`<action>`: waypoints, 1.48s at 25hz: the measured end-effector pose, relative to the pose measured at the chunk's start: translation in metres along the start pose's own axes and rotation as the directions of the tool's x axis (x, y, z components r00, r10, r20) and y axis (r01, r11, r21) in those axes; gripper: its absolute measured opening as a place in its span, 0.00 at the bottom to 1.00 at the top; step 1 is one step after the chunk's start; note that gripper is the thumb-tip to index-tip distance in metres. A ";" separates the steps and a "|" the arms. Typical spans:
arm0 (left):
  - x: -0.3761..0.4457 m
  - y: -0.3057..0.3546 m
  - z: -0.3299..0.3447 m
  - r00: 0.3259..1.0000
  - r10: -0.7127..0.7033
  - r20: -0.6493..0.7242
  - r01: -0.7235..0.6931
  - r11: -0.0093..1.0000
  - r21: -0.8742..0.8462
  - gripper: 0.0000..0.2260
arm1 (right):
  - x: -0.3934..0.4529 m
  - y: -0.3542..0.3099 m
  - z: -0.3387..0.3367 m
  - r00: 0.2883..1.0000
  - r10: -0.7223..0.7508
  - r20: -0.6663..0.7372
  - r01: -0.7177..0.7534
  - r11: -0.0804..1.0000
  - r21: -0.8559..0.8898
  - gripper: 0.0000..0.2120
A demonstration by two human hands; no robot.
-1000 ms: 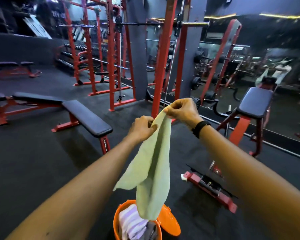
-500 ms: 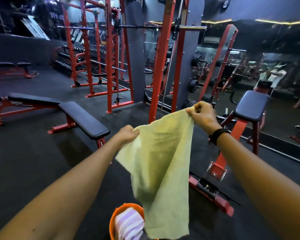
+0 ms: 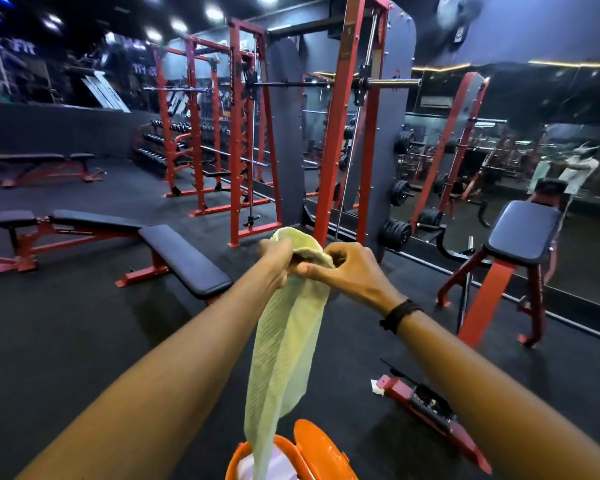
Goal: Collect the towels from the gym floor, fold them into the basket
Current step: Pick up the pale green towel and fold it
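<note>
Where the two hands meet at arm's length, the left hand [image 3: 275, 255] and the right hand [image 3: 352, 271] both pinch the bunched top edge of a pale green towel [image 3: 284, 344], fingers curled round the cloth and the hands nearly touching. From that grip the towel hangs straight down in a long doubled strip (its ribbed weave shows along the folds), and its lower end reaches into the orange basket [image 3: 326, 452] at the bottom edge of the view. A striped cloth [image 3: 281, 467] lies inside the basket. A black band [image 3: 397, 315] circles the right wrist. To the left stands a flat bench [image 3: 184, 258] on the dark floor [image 3: 66, 323]; behind the hands rises a red rack [image 3: 340, 133], beside a wall mirror [image 3: 534, 140].
</note>
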State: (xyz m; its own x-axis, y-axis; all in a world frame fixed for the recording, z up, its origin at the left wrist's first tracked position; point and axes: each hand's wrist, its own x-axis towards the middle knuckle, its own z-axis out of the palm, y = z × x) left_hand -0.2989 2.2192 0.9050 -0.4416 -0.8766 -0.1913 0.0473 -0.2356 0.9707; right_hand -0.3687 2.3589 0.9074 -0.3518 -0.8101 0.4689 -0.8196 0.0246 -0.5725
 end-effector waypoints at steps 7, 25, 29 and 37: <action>0.008 0.014 -0.053 0.998 0.044 -0.049 -0.045 0.999 -0.023 0.15 | 0.005 0.007 -0.008 0.967 -0.096 -0.234 0.106 0.994 0.031 0.07; -0.032 0.052 -0.038 0.992 0.075 0.101 -0.049 0.970 -0.239 0.03 | 0.000 0.032 -0.053 0.917 0.389 0.083 -0.368 0.750 0.550 0.05; -0.033 0.061 -0.040 0.992 0.111 0.055 -0.090 0.951 -0.297 0.05 | 0.001 0.030 -0.039 0.889 0.398 0.227 -0.442 0.617 0.651 0.06; -0.039 0.074 -0.061 0.986 0.168 0.020 -0.156 0.946 -0.285 0.04 | 0.016 0.009 -0.009 0.924 0.334 0.186 -0.373 0.679 0.632 0.13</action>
State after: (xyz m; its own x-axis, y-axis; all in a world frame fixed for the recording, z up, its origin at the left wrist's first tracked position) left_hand -0.2234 2.2103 0.9749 -0.4450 -0.8952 -0.0222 0.3689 -0.2059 0.9064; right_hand -0.3858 2.3519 0.9157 -0.5144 -0.8496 0.1169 -0.1398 -0.0514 -0.9888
